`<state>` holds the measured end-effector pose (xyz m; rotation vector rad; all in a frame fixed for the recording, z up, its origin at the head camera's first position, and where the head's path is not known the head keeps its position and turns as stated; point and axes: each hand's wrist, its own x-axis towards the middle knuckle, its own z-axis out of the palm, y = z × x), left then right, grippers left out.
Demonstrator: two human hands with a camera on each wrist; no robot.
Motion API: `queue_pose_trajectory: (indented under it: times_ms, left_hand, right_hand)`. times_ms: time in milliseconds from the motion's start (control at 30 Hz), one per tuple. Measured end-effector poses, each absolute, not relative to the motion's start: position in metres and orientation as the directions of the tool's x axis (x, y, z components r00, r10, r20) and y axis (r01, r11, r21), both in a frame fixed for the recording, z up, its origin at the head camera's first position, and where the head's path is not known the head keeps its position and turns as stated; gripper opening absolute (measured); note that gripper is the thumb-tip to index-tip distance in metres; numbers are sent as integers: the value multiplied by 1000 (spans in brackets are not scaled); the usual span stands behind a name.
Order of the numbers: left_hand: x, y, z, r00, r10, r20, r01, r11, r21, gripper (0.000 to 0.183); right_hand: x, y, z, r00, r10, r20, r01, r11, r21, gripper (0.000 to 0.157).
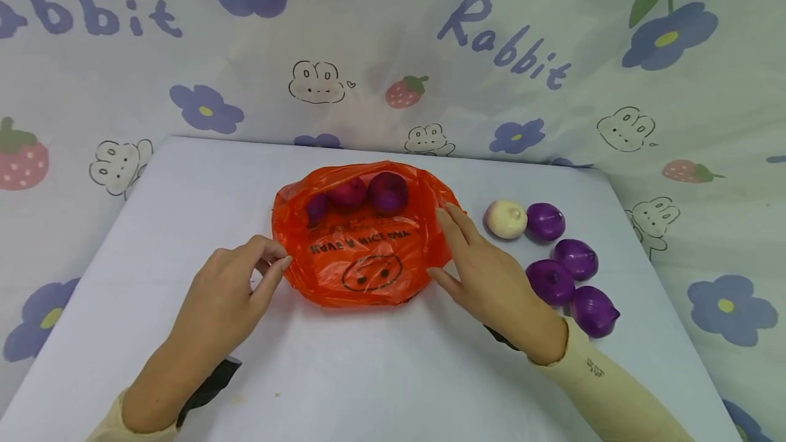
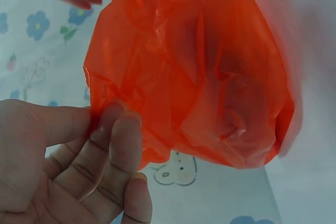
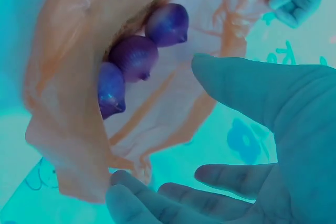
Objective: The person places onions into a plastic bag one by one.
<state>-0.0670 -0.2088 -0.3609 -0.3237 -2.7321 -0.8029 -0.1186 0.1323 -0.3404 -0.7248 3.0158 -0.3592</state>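
A red-orange plastic bag (image 1: 362,285) lies on the table with its mouth spread toward me. Inside it sit purple onions (image 1: 388,193); three show in the right wrist view, the middle onion (image 3: 134,59) between the other two. My left hand (image 1: 230,285) pinches the bag's rim at its left side between thumb and fingers, plain in the left wrist view, where the bag (image 2: 173,77) hangs from the fingertips. At the bag's right edge is my right hand (image 1: 491,275), its fingers straight and thumb spread apart, gripping nothing.
Right of the bag, a white onion (image 1: 506,219) stands next to several purple onions (image 1: 574,259), close beyond my right hand. The white table (image 1: 202,183) ends at a patterned cloth backdrop (image 1: 362,39). Dark bands (image 1: 211,387) show under my wrists.
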Motion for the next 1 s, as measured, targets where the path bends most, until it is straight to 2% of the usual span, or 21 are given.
queue_pose_trajectory:
  times_ms: [167, 300, 633, 867, 1000]
  left_hand:
    - [-67, -209, -362, -935, 135, 328, 292, 818, 495, 21]
    - [-66, -209, -361, -935, 130, 330, 288, 821, 492, 21]
    - [-67, -209, -360, -935, 131, 331, 287, 826, 485, 21]
    - [-67, -210, -361, -925, 122, 360, 297, 824, 482, 23]
    - [-66, -210, -362, -915, 116, 386, 306, 823, 478, 24]
  right_hand:
    - [-107, 146, -339, -893, -438, 104, -449, 850, -275, 97]
    - [-100, 159, -340, -906, -404, 127, -423, 866, -266, 95]
    - [-98, 200, -352, -964, -262, 50, -266, 936, -230, 100]
    - [-104, 228, -360, -984, -177, 25, -178, 955, -237, 87]
    - [-102, 241, -362, -987, -158, -11, -151, 958, -244, 85]
